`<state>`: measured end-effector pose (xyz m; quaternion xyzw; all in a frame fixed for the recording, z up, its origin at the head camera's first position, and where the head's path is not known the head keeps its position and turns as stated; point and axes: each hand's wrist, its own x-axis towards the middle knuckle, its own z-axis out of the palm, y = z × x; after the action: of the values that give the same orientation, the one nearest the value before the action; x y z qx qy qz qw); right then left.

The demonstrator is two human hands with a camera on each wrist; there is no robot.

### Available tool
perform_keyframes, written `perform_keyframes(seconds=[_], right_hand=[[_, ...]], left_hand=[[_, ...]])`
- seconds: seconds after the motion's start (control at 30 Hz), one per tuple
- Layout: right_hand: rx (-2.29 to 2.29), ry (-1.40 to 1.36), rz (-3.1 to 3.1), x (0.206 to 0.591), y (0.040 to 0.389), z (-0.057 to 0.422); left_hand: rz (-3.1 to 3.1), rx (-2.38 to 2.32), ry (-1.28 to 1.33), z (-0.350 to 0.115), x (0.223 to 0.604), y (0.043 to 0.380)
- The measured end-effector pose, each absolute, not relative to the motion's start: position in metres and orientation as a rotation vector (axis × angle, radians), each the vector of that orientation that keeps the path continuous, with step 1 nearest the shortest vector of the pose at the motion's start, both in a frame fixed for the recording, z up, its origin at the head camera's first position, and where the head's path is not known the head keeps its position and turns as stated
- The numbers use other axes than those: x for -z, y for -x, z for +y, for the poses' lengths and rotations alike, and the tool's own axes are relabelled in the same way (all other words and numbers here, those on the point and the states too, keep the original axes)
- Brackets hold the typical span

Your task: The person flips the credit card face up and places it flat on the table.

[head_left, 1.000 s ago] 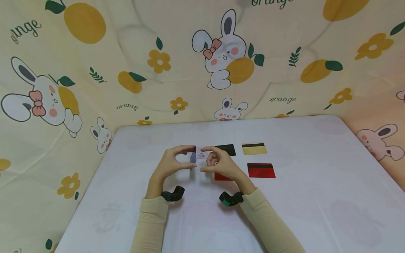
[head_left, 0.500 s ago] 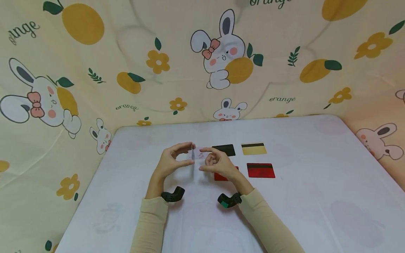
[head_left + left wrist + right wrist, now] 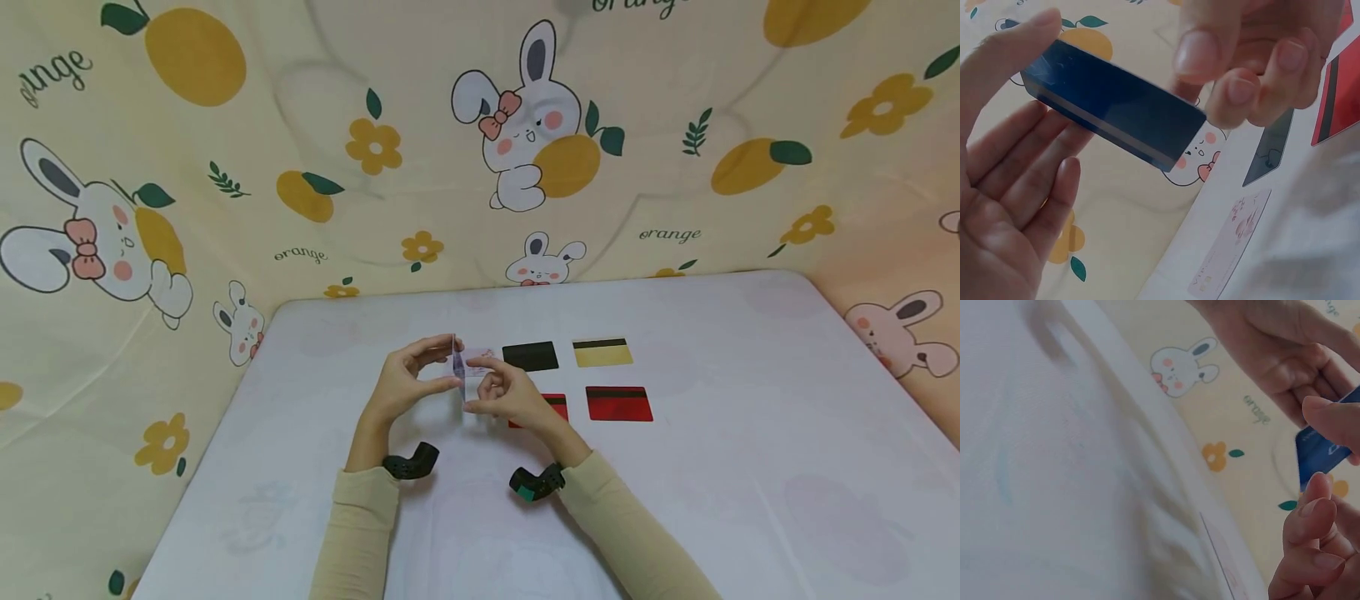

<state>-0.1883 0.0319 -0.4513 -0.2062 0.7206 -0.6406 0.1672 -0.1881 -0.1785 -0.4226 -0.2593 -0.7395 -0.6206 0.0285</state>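
Observation:
My left hand [image 3: 405, 379] pinches a dark blue card with a magnetic stripe by its edges. In the head view this blue card [image 3: 458, 367] stands nearly edge-on above the table; in the left wrist view the blue card [image 3: 1116, 103] shows its striped face. My right hand [image 3: 517, 395] is close to its right end, thumb and forefinger spread, the other fingers curled; no firm hold on the card shows. A pale pink-and-white card [image 3: 1232, 247] lies on the table behind the hands, partly hidden in the head view.
On the white table [image 3: 285, 517] lie a black card [image 3: 531, 356], a gold card [image 3: 603, 353], a red card [image 3: 619, 404] and another red card [image 3: 557, 402] partly covered by my right hand. A rabbit-print cloth [image 3: 427, 192] rises behind the table.
My right hand has moved slightly left, closer to the blue card. The card has turned a little in my left hand. More of the black and near red cards shows.

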Motion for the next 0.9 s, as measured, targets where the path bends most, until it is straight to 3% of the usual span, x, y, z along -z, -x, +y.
perform_keyframes(seconds=[0.9], right_hand=[[1.782, 0.555, 2.147, 0.4549, 0.1882, 0.0305]], left_hand=[[-2.361, 1.88, 0.782, -0.1794, 0.4152, 0.1849]])
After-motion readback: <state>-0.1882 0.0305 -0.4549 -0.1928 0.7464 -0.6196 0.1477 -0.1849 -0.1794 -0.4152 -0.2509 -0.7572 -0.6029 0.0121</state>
